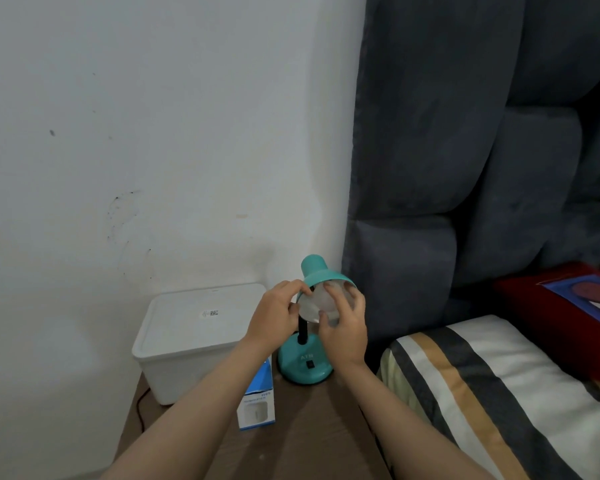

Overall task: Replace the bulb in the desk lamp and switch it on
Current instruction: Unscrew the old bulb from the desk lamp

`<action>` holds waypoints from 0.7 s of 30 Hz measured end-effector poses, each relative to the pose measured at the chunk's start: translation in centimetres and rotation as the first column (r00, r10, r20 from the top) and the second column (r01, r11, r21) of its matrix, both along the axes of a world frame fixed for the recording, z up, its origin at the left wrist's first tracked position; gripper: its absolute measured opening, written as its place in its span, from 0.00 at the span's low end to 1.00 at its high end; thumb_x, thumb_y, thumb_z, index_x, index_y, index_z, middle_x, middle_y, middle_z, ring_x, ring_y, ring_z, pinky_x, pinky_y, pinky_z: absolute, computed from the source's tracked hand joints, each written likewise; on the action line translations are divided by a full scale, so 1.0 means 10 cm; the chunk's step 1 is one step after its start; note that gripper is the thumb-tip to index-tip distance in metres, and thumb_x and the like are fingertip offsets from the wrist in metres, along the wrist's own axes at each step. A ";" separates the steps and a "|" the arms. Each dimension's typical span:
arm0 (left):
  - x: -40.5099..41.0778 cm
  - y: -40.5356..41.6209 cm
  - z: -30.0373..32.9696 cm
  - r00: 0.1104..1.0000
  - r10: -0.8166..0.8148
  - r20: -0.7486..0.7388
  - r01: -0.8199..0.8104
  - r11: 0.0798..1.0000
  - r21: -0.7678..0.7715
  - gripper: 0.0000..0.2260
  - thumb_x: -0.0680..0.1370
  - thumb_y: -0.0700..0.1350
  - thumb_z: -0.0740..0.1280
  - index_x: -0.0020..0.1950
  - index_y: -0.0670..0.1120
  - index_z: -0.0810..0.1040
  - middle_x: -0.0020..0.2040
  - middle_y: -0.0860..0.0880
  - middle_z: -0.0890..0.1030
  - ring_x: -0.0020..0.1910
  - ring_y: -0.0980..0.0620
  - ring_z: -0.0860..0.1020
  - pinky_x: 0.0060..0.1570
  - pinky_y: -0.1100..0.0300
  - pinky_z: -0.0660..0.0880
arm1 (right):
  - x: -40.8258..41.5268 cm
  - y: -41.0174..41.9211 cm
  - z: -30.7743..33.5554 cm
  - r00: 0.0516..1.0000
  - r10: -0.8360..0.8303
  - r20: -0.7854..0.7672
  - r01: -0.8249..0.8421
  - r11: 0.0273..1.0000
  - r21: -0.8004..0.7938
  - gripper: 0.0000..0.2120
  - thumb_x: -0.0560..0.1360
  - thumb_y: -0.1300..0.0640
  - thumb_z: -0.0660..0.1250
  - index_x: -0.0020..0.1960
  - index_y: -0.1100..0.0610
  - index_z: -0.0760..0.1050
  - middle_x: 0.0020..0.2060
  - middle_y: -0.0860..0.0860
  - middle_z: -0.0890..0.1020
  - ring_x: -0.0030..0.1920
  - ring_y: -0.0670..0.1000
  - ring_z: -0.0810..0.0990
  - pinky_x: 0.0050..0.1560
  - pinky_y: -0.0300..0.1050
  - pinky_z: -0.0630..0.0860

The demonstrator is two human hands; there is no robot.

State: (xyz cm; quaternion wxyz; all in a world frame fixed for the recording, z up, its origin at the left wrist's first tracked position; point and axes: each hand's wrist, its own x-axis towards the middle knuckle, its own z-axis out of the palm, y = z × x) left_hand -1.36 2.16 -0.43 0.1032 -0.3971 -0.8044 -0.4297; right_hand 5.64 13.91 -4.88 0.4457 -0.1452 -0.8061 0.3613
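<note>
A teal desk lamp stands on the brown bedside table (pixel 312 438), its round base (pixel 303 367) carrying a black rocker switch. The teal lamp shade (pixel 317 271) tilts toward me with a white bulb (pixel 321 299) sitting inside it. My left hand (pixel 274 317) grips the left rim of the shade. My right hand (pixel 345 325) has its fingers wrapped around the bulb from the right and below. A blue and white bulb box (pixel 257 407) stands on the table just left of the lamp base, partly hidden by my left forearm.
A white lidded plastic bin (pixel 187 341) sits at the table's back left against the white wall, with a black cord beside it. A dark grey padded headboard (pixel 465 150) rises on the right. A striped pillow (pixel 482 393) and a red cushion (pixel 568 306) lie close to the lamp.
</note>
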 end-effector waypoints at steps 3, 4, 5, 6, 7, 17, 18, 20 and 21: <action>-0.01 0.00 0.00 1.000 0.001 -0.008 -0.001 1.000 -0.003 0.18 0.71 0.30 0.62 0.49 0.52 0.76 0.47 0.48 0.79 0.40 0.48 0.78 0.44 0.48 0.78 | -0.02 0.00 -0.01 0.998 0.026 -0.061 -0.031 0.996 -0.078 0.25 0.70 0.58 0.72 0.65 0.52 0.70 0.63 0.54 0.69 0.56 0.47 0.73 0.50 0.33 0.73; -0.02 0.00 -0.01 1.000 0.002 -0.010 -0.002 1.000 -0.005 0.18 0.71 0.30 0.62 0.49 0.52 0.76 0.47 0.48 0.79 0.40 0.48 0.78 0.44 0.48 0.78 | -0.02 -0.01 -0.01 0.997 0.028 -0.077 -0.036 0.993 -0.110 0.25 0.70 0.57 0.73 0.66 0.53 0.70 0.61 0.54 0.71 0.56 0.48 0.74 0.51 0.38 0.76; -0.02 0.00 -0.01 1.000 0.003 -0.013 -0.003 1.000 -0.007 0.17 0.71 0.30 0.62 0.49 0.52 0.76 0.47 0.48 0.79 0.39 0.48 0.78 0.43 0.48 0.78 | -0.03 -0.01 -0.01 0.996 0.026 -0.081 -0.036 0.991 -0.131 0.25 0.71 0.56 0.72 0.65 0.54 0.70 0.60 0.54 0.72 0.56 0.49 0.75 0.52 0.42 0.77; -0.02 0.00 0.00 1.000 0.004 -0.014 -0.004 1.000 -0.007 0.17 0.71 0.30 0.62 0.49 0.51 0.76 0.47 0.47 0.79 0.38 0.47 0.78 0.43 0.47 0.77 | -0.04 -0.01 -0.01 0.997 0.022 -0.075 -0.032 0.990 -0.134 0.24 0.71 0.56 0.72 0.65 0.55 0.70 0.59 0.54 0.73 0.55 0.50 0.76 0.52 0.43 0.77; -0.01 0.00 0.00 1.000 0.005 -0.015 -0.005 1.000 -0.007 0.17 0.71 0.30 0.62 0.49 0.51 0.76 0.46 0.47 0.79 0.37 0.47 0.78 0.43 0.47 0.77 | -0.04 -0.01 -0.02 0.997 0.020 -0.070 -0.029 0.992 -0.124 0.23 0.72 0.56 0.72 0.65 0.56 0.70 0.59 0.54 0.73 0.55 0.51 0.76 0.51 0.41 0.76; -0.01 -0.02 0.01 1.000 0.013 0.000 -0.013 1.000 -0.003 0.18 0.71 0.29 0.63 0.48 0.52 0.76 0.47 0.48 0.78 0.33 0.47 0.78 0.41 0.48 0.78 | -0.02 0.09 -0.05 0.999 0.045 -0.030 -0.042 0.995 0.086 0.27 0.69 0.61 0.73 0.64 0.47 0.70 0.64 0.55 0.71 0.62 0.53 0.72 0.52 0.45 0.78; 0.00 -0.01 0.01 1.000 0.013 0.001 -0.013 1.000 -0.001 0.18 0.71 0.29 0.63 0.48 0.52 0.76 0.47 0.48 0.78 0.33 0.46 0.78 0.41 0.48 0.78 | -0.02 0.09 -0.05 0.998 0.041 -0.047 -0.039 0.998 0.056 0.26 0.69 0.59 0.74 0.65 0.49 0.71 0.64 0.56 0.70 0.63 0.51 0.71 0.53 0.40 0.75; 0.01 -0.01 0.02 1.000 0.010 0.002 -0.010 1.000 0.000 0.18 0.71 0.29 0.62 0.48 0.52 0.76 0.47 0.47 0.78 0.32 0.46 0.78 0.41 0.47 0.78 | -0.02 0.05 -0.05 0.997 0.033 -0.063 -0.032 0.999 0.016 0.26 0.70 0.55 0.73 0.67 0.53 0.71 0.65 0.57 0.70 0.63 0.47 0.67 0.56 0.33 0.69; 0.01 -0.01 0.02 1.000 0.010 0.003 -0.010 1.000 0.000 0.17 0.71 0.30 0.62 0.48 0.52 0.76 0.47 0.47 0.78 0.32 0.46 0.78 0.41 0.47 0.78 | -0.03 0.04 -0.05 0.997 0.040 -0.059 -0.039 0.999 0.013 0.26 0.71 0.54 0.72 0.68 0.53 0.70 0.65 0.57 0.70 0.64 0.47 0.68 0.57 0.35 0.70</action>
